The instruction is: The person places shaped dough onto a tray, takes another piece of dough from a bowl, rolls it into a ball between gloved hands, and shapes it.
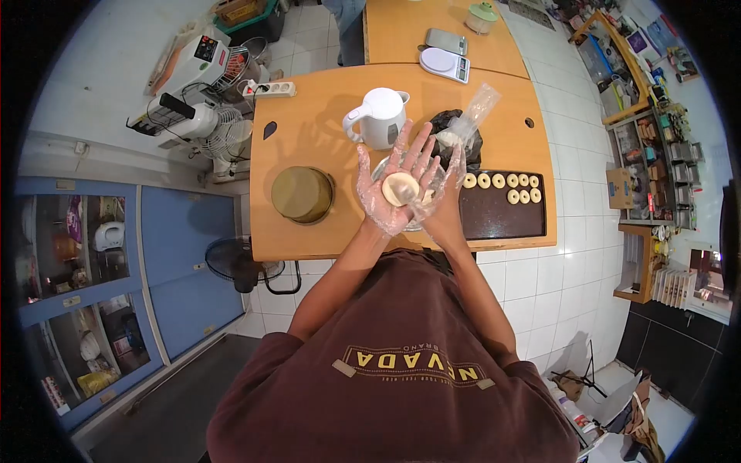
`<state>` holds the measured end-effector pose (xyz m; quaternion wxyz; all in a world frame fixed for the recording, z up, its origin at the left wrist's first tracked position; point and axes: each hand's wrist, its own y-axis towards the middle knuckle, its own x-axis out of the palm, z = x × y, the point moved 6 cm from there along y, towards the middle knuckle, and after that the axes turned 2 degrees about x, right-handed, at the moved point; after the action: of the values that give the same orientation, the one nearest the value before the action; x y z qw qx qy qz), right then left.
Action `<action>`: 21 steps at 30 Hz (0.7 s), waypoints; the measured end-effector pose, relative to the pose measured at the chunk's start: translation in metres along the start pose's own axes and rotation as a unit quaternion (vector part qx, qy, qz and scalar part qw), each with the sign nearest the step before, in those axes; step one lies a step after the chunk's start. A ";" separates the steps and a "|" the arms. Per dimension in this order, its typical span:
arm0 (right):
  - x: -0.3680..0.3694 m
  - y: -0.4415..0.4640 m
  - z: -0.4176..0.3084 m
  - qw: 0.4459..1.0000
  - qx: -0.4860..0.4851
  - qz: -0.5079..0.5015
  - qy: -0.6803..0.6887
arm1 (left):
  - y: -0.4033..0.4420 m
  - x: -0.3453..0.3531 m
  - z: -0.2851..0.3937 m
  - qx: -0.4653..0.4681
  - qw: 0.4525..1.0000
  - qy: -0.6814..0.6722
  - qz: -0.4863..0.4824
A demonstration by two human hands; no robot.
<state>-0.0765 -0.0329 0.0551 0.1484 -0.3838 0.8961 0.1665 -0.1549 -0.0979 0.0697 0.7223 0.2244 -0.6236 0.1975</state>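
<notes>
A round flattened piece of pale dough [400,189] lies on the palm of my left hand [386,202], whose floury fingers are spread and stretched out. Close to its right is my right hand [441,202], turned edge-on, its fingers pointing up and its thumb side near the dough. Whether the right hand touches the dough is hard to tell. Beneath both hands a metal bowl [377,171] is mostly hidden. To the right, a dark tray [502,221] carries several small dough rings [512,180] in rows along its far side.
Behind my hands stand a white electric kettle [383,116] and a black bag [469,148] with clear plastic. A round greenish container [301,194] is at the table's left. Farther back are a kitchen scale [444,65], a power strip [270,89] and a person's leg [347,31].
</notes>
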 end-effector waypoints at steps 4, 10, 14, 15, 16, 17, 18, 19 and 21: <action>0.005 -0.006 0.006 1.000 -0.003 -0.015 -0.027 | -0.002 -0.004 -0.006 -0.015 0.999 0.035 -0.002; 0.012 -0.008 0.017 0.990 0.041 -0.016 0.132 | -0.009 -0.001 -0.011 -0.028 1.000 -0.013 0.006; 0.002 -0.010 -0.009 0.994 0.070 -0.012 0.086 | -0.008 0.002 -0.006 -0.017 0.998 0.055 -0.025; 0.001 -0.010 -0.015 0.994 0.071 -0.008 0.083 | -0.008 0.004 -0.007 -0.017 0.997 0.073 -0.027; 0.000 -0.010 -0.020 0.994 0.072 -0.004 0.080 | -0.009 0.007 -0.007 -0.018 0.995 0.091 -0.030; 0.002 -0.010 -0.018 0.994 0.060 0.007 0.086 | -0.010 0.008 -0.009 -0.020 0.993 0.108 -0.033; 0.003 -0.010 -0.017 0.995 0.050 0.018 0.087 | -0.012 0.006 -0.009 -0.016 0.994 0.106 -0.021; 0.003 -0.010 -0.016 0.995 0.040 0.028 0.087 | -0.014 0.002 -0.009 -0.013 0.994 0.104 -0.010; 0.005 -0.010 -0.013 0.996 0.028 0.043 0.069 | -0.015 -0.004 -0.010 -0.010 0.995 0.098 0.012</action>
<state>-0.0744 -0.0477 0.0635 0.0896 -0.3509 0.9243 0.1208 -0.1392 -0.1048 0.0633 0.7798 0.1891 -0.5545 0.2208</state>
